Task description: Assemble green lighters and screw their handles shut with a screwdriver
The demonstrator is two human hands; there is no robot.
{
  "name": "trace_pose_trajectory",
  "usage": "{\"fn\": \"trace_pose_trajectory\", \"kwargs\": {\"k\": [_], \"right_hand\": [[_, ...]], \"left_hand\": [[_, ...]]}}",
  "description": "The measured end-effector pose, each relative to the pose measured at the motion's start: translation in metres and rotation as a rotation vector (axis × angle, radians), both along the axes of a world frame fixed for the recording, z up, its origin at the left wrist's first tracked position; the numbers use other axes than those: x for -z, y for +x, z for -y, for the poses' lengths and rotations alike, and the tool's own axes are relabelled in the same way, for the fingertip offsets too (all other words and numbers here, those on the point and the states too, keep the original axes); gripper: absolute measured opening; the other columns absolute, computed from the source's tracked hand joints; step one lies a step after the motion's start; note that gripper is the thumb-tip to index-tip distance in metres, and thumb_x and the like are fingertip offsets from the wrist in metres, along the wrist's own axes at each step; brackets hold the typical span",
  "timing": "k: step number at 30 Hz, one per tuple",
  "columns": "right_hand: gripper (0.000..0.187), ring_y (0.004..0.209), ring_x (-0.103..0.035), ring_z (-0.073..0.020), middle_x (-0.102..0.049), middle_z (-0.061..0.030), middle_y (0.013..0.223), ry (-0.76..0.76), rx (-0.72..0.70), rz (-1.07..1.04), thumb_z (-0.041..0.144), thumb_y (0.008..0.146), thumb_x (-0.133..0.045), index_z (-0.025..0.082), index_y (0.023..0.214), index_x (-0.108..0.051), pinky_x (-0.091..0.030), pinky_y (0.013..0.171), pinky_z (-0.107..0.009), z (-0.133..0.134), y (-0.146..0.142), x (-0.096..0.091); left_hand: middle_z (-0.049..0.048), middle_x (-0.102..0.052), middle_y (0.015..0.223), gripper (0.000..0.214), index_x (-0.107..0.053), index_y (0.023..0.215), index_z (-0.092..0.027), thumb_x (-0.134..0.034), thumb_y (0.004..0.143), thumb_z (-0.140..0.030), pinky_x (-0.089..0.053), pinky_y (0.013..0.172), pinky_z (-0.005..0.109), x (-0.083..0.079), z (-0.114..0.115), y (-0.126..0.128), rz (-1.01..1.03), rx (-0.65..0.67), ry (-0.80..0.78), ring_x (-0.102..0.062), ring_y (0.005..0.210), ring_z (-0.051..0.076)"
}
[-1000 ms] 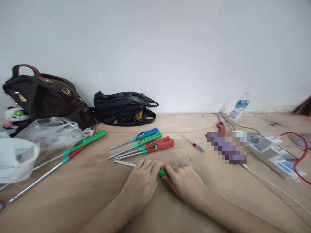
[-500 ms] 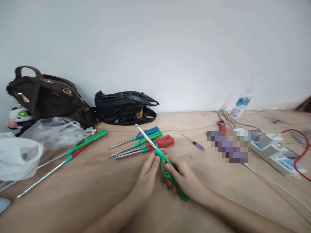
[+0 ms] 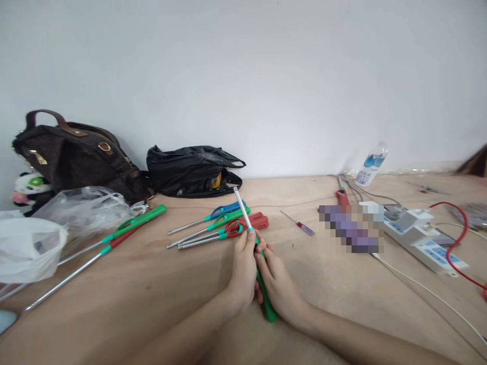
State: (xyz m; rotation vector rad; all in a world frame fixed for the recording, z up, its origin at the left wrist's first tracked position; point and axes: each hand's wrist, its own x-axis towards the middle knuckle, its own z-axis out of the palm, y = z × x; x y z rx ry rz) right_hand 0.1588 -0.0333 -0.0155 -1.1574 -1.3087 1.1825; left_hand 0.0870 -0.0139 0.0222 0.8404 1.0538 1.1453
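Both of my hands grip one green gas lighter (image 3: 268,307) with a long silver barrel that points up and away from me. My left hand (image 3: 243,266) is closed round its upper part, the thumb near the collar below the barrel. Lower down, my right hand (image 3: 279,281) wraps the green handle, hiding the trigger. Just beyond lie several more lighters: a blue one (image 3: 229,207), another green one (image 3: 228,219) and red ones (image 3: 249,223), their barrels pointing left. A small screwdriver (image 3: 305,228) with a purple-red handle rests to the right of them.
At the left lie a green lighter (image 3: 148,216) and a red one beside plastic bags (image 3: 30,248). A dark bag (image 3: 83,157) and a black plastic bag (image 3: 190,170) stand by the wall. Rightward are a power strip (image 3: 433,253), cables, a bottle (image 3: 371,165) and a red lighter (image 3: 342,197).
The lighter has turned more upright, its handle end swinging left. My left hand has closed round its upper part, and my right hand has shifted slightly left with it.
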Motion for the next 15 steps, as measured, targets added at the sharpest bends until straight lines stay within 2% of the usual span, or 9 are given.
{"fn": "trace_pose_trajectory", "kwargs": {"k": [2, 6, 9, 12, 15], "right_hand": [[0.042, 0.036, -0.05, -0.0115, -0.051, 0.0062, 0.054, -0.002, -0.005, -0.018, 0.062, 0.092, -0.037, 0.021, 0.095, -0.047, -0.04, 0.034, -0.023, -0.001, -0.001, 0.003], [0.041, 0.037, -0.05, -0.0115, -0.051, 0.006, 0.052, -0.02, -0.02, -0.025, 0.063, 0.092, -0.036, 0.023, 0.094, -0.046, -0.041, 0.037, -0.023, 0.0, -0.004, 0.007], [0.044, 0.035, -0.05, -0.0116, -0.05, 0.0068, 0.051, -0.031, 0.006, -0.024, 0.065, 0.089, -0.036, 0.022, 0.091, -0.044, -0.04, 0.034, -0.022, -0.002, -0.005, 0.006], [0.047, 0.032, -0.048, -0.0111, -0.047, 0.0092, 0.046, -0.092, -0.059, -0.064, 0.068, 0.085, -0.04, 0.022, 0.087, -0.041, -0.037, 0.032, -0.02, -0.008, 0.001, -0.001], [0.049, 0.03, -0.046, -0.0102, -0.05, 0.0099, 0.046, -0.206, -0.212, -0.147, 0.069, 0.081, -0.046, 0.021, 0.092, -0.042, -0.033, 0.031, -0.018, -0.016, 0.016, -0.009]], "left_hand": [[-0.0051, -0.055, 0.065, 0.04, -0.05, 0.082, -0.021, -0.061, 0.079, -0.059, -0.025, 0.03, 0.017, 0.001, -0.003, 0.001, 0.047, -0.018, 0.018, -0.048, 0.038, 0.008], [-0.0076, -0.046, 0.056, 0.042, -0.05, 0.078, -0.02, -0.067, 0.075, -0.058, -0.041, 0.047, 0.018, 0.005, -0.008, 0.002, 0.142, -0.023, 0.07, -0.059, 0.056, 0.012], [-0.0089, -0.043, 0.052, 0.043, -0.051, 0.08, -0.02, -0.068, 0.073, -0.06, -0.047, 0.057, 0.021, 0.008, -0.012, 0.002, 0.186, -0.038, 0.032, -0.062, 0.062, 0.014], [-0.0081, -0.047, 0.052, 0.045, -0.054, 0.085, -0.02, -0.068, 0.072, -0.061, -0.048, 0.057, 0.022, 0.005, -0.017, 0.0, 0.2, -0.036, 0.0, -0.064, 0.064, 0.016], [-0.0022, -0.061, 0.063, 0.045, -0.058, 0.089, -0.018, -0.073, 0.07, -0.057, -0.049, 0.057, 0.022, -0.001, -0.023, -0.005, 0.182, -0.014, 0.069, -0.067, 0.068, 0.018]]}}
